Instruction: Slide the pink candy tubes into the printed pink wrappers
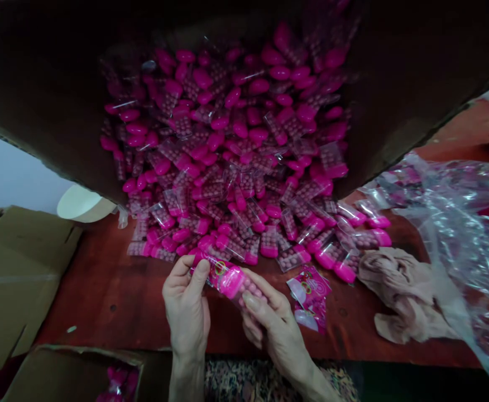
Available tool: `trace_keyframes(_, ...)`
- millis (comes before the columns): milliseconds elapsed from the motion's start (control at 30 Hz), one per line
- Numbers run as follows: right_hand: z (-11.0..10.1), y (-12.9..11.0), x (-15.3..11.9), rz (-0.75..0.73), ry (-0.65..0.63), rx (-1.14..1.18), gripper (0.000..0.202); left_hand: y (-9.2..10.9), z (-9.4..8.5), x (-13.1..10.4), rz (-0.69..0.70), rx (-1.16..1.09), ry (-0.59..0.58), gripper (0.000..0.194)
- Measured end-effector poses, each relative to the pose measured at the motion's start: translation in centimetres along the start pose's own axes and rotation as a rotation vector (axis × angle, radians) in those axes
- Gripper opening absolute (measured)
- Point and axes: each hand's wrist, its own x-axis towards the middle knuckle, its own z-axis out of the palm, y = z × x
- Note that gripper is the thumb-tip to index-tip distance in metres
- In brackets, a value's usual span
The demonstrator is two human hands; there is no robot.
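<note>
- Gripping a clear container (241, 286) by its body, clamped between thumb and fingers of the right hand (276, 321).
- Pinching a printed wrapper (209, 267) between thumb and fingers of the left hand (189, 312), right at the container's pink cap (230, 281); cannot tell whether over the cap or only against it.
- Held up above the near part of the red surface (114, 307), just in front of a heap of similar containers (244, 190) at the mouth of a large cardboard box (395, 100).
- Could crease or tear the wrapper, probably by pulling hard or unevenly across the rounded cap.
- Might slip from the right hand's fingers, given smooth plastic sides, and drop near the loose wrappers (311, 296).
- Could also knock containers off the heap's edge by reaching in carelessly.
- Looks glossy and bright pink at the cap, see-through below, and packed with pale pink balls; tilted, with the cap toward the left hand.
</note>
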Motion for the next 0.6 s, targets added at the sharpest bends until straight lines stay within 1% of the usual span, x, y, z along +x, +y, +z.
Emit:
trace_keyframes(100,-0.6,0.2,-0.3,-0.027,0.029,-0.128,0.041,0.6,-0.2,1.2,0.073,-0.002,0.106,0.026)
trace_keyframes(167,-1.0,0.4,-0.3,-0.007,0.047,-0.130,0.043,1.0,-0.5,2.0,0.137,-0.005,0.169,0.026)
trace_keyframes(200,-1.1,0.4,-0.3,0.000,0.055,-0.115,0.044,1.1,-0.6,2.3,0.161,-0.005,0.180,0.026)
trace_keyframes(267,-1.1,0.4,-0.1,-0.003,0.073,-0.087,0.044,1.2,-0.8,2.5,0.177,0.003,0.164,0.025)
trace_keyframes(333,-0.9,0.4,0.1,-0.023,0.097,-0.078,0.045,1.1,-0.8,2.3,0.157,0.016,0.134,0.024)
trace_keyframes(600,0.1,0.3,0.4,-0.167,0.282,-0.080,0.046,-0.3,0.4,0.2,0.034,-0.004,0.036,0.020)
